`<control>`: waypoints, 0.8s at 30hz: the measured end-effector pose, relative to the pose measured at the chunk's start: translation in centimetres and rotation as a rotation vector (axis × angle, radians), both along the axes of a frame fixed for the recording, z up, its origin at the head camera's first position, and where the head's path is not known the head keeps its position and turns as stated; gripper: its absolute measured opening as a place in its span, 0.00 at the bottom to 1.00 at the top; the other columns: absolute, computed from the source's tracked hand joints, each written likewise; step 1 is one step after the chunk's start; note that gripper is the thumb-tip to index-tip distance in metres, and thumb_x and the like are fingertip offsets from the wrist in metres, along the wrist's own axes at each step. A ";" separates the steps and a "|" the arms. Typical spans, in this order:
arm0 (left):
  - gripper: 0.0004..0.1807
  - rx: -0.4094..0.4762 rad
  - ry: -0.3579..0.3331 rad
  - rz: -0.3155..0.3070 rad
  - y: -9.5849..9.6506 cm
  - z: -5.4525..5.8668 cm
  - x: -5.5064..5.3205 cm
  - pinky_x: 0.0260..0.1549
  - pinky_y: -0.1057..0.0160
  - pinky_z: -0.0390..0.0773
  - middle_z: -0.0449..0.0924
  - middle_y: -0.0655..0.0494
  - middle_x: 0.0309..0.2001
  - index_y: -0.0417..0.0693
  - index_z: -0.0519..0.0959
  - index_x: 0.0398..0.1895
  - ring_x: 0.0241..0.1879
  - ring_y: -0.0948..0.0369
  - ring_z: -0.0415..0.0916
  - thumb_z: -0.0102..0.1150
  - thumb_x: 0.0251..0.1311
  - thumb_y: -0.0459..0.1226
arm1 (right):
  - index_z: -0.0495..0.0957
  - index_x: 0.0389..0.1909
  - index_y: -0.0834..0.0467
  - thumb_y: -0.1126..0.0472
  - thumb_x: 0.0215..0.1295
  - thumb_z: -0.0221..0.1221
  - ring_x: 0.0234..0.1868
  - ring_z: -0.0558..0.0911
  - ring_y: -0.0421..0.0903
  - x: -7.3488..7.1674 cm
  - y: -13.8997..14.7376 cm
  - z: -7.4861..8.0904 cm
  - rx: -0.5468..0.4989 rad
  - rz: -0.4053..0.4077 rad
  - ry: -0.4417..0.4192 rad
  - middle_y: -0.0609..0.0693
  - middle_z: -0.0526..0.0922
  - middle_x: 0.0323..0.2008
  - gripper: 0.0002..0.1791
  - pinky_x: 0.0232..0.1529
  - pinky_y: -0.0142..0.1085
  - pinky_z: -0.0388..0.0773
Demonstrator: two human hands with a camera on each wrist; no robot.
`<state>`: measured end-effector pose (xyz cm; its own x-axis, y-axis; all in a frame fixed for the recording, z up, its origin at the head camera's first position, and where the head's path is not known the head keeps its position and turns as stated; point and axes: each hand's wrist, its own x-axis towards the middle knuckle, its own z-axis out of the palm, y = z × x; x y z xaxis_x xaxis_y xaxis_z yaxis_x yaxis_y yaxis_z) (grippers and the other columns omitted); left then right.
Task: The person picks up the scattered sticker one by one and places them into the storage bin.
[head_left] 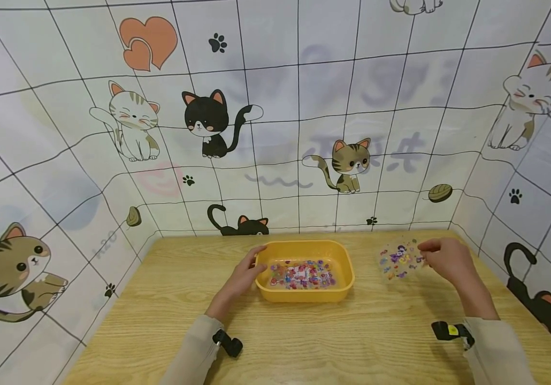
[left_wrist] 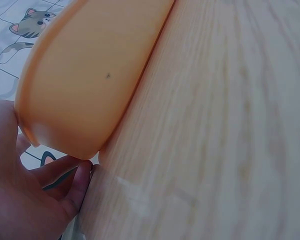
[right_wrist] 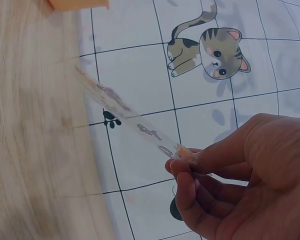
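Observation:
A yellow plastic basin [head_left: 304,295] stands on the wooden table, and colourful sticker sheets [head_left: 301,275] lie on its bottom. My left hand [head_left: 245,272] grips the basin's left end, thumb over the rim and fingers along the outer wall; the left wrist view shows this hand [left_wrist: 35,190] at the basin's corner [left_wrist: 85,90]. To the right of the basin, my right hand [head_left: 450,261] pinches a clear sheet of small colourful stickers [head_left: 400,259] by its right edge. In the right wrist view the sheet [right_wrist: 135,117] appears nearly edge-on between thumb and fingers [right_wrist: 185,192].
The light wooden table [head_left: 275,342] reaches back to a white cloth wall [head_left: 275,149] with a grid and cartoon cats. Similar cloth walls rise at the left and right. Each wrist wears a black strap with a small camera [head_left: 227,342].

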<state>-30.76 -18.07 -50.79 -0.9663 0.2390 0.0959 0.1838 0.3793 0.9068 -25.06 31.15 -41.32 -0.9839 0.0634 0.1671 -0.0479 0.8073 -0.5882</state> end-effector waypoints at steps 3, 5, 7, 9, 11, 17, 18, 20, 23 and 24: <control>0.29 -0.005 0.003 -0.003 -0.1 -0.1 -0.1 0.72 0.35 0.64 0.60 0.46 0.80 0.63 0.65 0.78 0.76 0.38 0.60 0.53 0.75 0.41 | 0.80 0.56 0.73 0.64 0.74 0.55 0.32 0.84 0.50 0.1 -0.2 0.2 0.013 0.004 0.021 0.73 0.83 0.49 0.19 0.27 0.38 0.75; 0.30 -0.010 0.005 -0.006 -0.1 -0.1 -0.1 0.72 0.36 0.64 0.60 0.47 0.80 0.62 0.64 0.78 0.76 0.38 0.60 0.53 0.75 0.42 | 0.81 0.56 0.73 0.64 0.74 0.55 0.32 0.84 0.50 0.2 -0.3 0.4 0.019 0.007 0.035 0.73 0.83 0.49 0.18 0.27 0.38 0.75; 0.30 -0.016 0.013 -0.010 -0.1 -0.1 -0.1 0.71 0.36 0.65 0.61 0.46 0.79 0.61 0.64 0.78 0.75 0.38 0.62 0.52 0.75 0.41 | 0.81 0.55 0.73 0.64 0.73 0.56 0.32 0.84 0.51 0.3 -0.4 0.5 0.020 0.011 0.048 0.74 0.83 0.49 0.18 0.27 0.39 0.74; 0.30 -0.018 0.018 -0.011 -0.1 -0.1 -0.1 0.70 0.36 0.66 0.61 0.46 0.79 0.60 0.64 0.78 0.74 0.39 0.63 0.52 0.75 0.41 | 0.82 0.55 0.72 0.64 0.73 0.56 0.33 0.84 0.52 0.4 -0.6 0.6 0.025 0.010 0.059 0.74 0.83 0.50 0.18 0.28 0.38 0.74; 0.30 -0.019 0.020 -0.011 -0.1 -0.2 -0.1 0.70 0.36 0.66 0.62 0.46 0.79 0.60 0.64 0.78 0.74 0.39 0.63 0.52 0.75 0.41 | 0.82 0.54 0.72 0.64 0.73 0.56 0.34 0.84 0.55 0.4 -0.7 0.8 0.028 0.010 0.070 0.74 0.83 0.50 0.18 0.28 0.38 0.74; 0.29 -0.022 0.018 -0.006 -0.1 -0.1 -0.1 0.72 0.35 0.62 0.60 0.46 0.80 0.60 0.65 0.78 0.76 0.38 0.60 0.53 0.75 0.41 | 0.82 0.54 0.72 0.64 0.73 0.57 0.38 0.85 0.60 0.5 -1.1 1.1 0.023 0.006 0.095 0.73 0.84 0.49 0.17 0.28 0.38 0.75; 0.29 -0.020 0.014 -0.005 -0.1 -0.1 -0.1 0.73 0.35 0.62 0.60 0.47 0.80 0.61 0.65 0.78 0.76 0.38 0.60 0.53 0.75 0.41 | 0.82 0.54 0.72 0.63 0.73 0.57 0.39 0.85 0.61 0.5 -1.2 1.2 0.021 0.006 0.097 0.73 0.84 0.49 0.17 0.28 0.38 0.75; 0.29 -0.017 0.006 -0.002 0.0 0.0 0.0 0.73 0.35 0.61 0.59 0.47 0.80 0.62 0.65 0.78 0.77 0.38 0.59 0.53 0.75 0.42 | 0.82 0.54 0.72 0.63 0.74 0.56 0.41 0.84 0.62 0.6 -1.3 1.4 0.021 0.008 0.101 0.72 0.84 0.49 0.17 0.28 0.38 0.76; 0.30 -0.013 -0.002 -0.002 0.0 0.0 0.0 0.73 0.36 0.62 0.59 0.48 0.80 0.64 0.64 0.78 0.76 0.39 0.60 0.53 0.75 0.43 | 0.82 0.55 0.71 0.63 0.75 0.56 0.42 0.84 0.62 0.7 -1.5 1.7 0.020 0.013 0.107 0.72 0.85 0.49 0.18 0.28 0.38 0.76; 0.29 -0.011 -0.005 -0.004 0.0 0.1 0.0 0.73 0.36 0.63 0.59 0.48 0.80 0.65 0.64 0.78 0.76 0.39 0.61 0.53 0.75 0.43 | 0.82 0.55 0.71 0.63 0.75 0.55 0.42 0.84 0.62 0.7 -1.6 1.8 0.017 0.014 0.109 0.72 0.85 0.49 0.18 0.28 0.38 0.76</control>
<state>-30.75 -18.11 -50.73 -0.9659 0.2435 0.0883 0.1807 0.3890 0.9034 -24.34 29.55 -39.51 -0.9606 0.0457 0.2740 -0.1223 0.8161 -0.5648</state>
